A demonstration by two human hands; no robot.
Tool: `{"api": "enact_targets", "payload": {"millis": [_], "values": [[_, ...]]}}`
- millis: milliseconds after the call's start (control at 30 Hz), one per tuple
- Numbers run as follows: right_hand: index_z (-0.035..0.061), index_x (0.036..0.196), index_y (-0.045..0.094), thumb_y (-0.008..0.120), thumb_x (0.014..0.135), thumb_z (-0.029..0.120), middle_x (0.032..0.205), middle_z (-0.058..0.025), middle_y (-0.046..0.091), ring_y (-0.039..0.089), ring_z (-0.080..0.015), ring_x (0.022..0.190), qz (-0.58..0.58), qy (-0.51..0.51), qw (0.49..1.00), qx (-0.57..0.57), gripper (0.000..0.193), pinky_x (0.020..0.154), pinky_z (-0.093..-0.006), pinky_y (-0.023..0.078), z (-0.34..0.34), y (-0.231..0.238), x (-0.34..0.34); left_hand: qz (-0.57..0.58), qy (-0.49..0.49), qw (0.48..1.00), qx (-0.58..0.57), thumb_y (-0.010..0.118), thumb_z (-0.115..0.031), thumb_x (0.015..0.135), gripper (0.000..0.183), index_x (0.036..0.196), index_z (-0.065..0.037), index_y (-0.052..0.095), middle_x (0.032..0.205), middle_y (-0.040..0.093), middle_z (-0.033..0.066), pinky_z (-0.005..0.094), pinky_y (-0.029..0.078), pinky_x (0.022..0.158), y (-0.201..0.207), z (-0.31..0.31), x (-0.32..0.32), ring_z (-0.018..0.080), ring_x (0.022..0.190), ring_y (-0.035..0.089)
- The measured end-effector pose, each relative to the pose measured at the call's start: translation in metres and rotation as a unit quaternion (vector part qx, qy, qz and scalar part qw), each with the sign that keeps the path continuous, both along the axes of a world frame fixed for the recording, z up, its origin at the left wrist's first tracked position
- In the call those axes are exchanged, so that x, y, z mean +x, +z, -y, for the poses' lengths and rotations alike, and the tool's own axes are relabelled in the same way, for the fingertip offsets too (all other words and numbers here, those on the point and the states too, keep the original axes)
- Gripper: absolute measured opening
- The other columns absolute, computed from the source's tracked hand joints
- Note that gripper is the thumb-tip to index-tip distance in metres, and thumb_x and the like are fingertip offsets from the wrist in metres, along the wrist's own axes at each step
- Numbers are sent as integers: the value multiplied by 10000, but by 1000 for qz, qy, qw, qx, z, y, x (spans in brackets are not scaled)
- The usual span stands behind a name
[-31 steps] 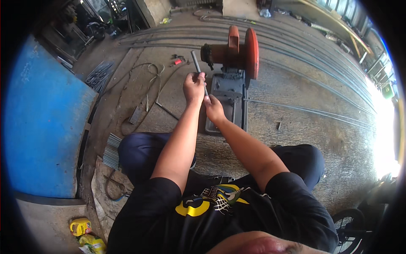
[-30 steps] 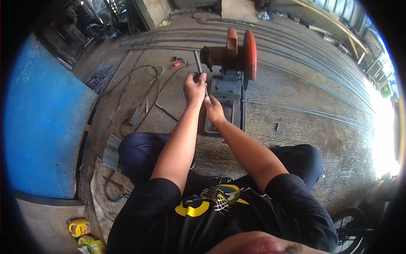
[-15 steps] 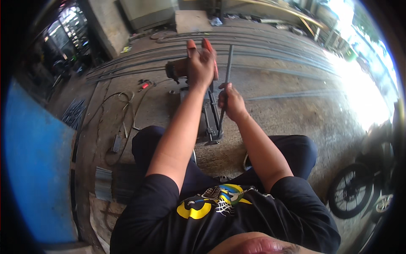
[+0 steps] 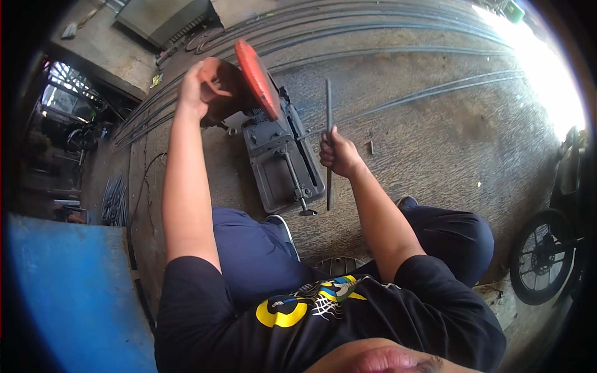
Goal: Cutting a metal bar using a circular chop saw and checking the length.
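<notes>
A cut-off saw with an orange blade guard (image 4: 256,78) and a dark metal base (image 4: 273,174) stands on the floor in front of me. My left hand (image 4: 194,93) is at the left side of its orange handle (image 4: 214,84), fingers curled against it and partly hidden. The saw's head is raised above the base. In its fist my right hand (image 4: 339,152) holds a thin metal rod (image 4: 329,102) nearly upright, just right of the base and apart from it. A vise screw (image 4: 292,171) runs along the base toward me.
Long metal bars (image 4: 373,40) lie across the floor at the back. A bundle of short rods (image 4: 114,199) is at the left, beyond a blue panel (image 4: 68,280). A motorcycle wheel (image 4: 542,256) stands at the right. A small cut piece (image 4: 372,147) lies right of my right hand.
My left hand has moved left, and the saw's head shows farther left, with more of the base in sight. The rod has become more upright and stands clear of the base. The view has shifted.
</notes>
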State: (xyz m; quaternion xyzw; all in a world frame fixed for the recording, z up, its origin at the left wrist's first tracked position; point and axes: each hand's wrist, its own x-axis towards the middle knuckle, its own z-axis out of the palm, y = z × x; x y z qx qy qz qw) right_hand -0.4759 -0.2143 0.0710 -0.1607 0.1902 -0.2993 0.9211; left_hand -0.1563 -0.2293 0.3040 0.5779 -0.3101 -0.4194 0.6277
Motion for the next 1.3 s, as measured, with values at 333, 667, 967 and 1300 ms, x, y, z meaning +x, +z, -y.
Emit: {"api": "enact_targets", "payload": {"millis": [333,667,967,1300], "values": [[60,917,454,372,992,390,764,-33,418,417,-169,659,331,-316,888,37,349,685,-307,413,79,132,-2,297,56,896,-325,493,-285,936,487,1278,56,435,1192,563,219,401,407,994,27,-17,-92,301,1152,529],[15,973,420,378,981,339,904,-130,490,566,-276,880,308,-373,870,96,327,1002,-576,433,63,139,6,200,-239,947,-79,500,-135,909,413,1280,32,432,1223,561,191,381,444,987,-11,-52,-104,280,1151,546],[-61,1029,371,320,1015,243,999,-187,520,591,-330,994,284,-292,899,161,308,969,-420,514,28,141,46,307,-130,898,-286,563,-111,931,156,985,32,595,971,663,99,314,499,896,7,-53,-187,174,958,632],[-92,1144,416,367,1009,230,1077,-201,569,599,-289,1038,318,-147,918,186,352,995,-412,487,-15,168,61,300,-9,896,-326,587,-111,909,116,918,-17,655,783,690,57,264,526,663,25,-35,-173,125,722,661]]}}
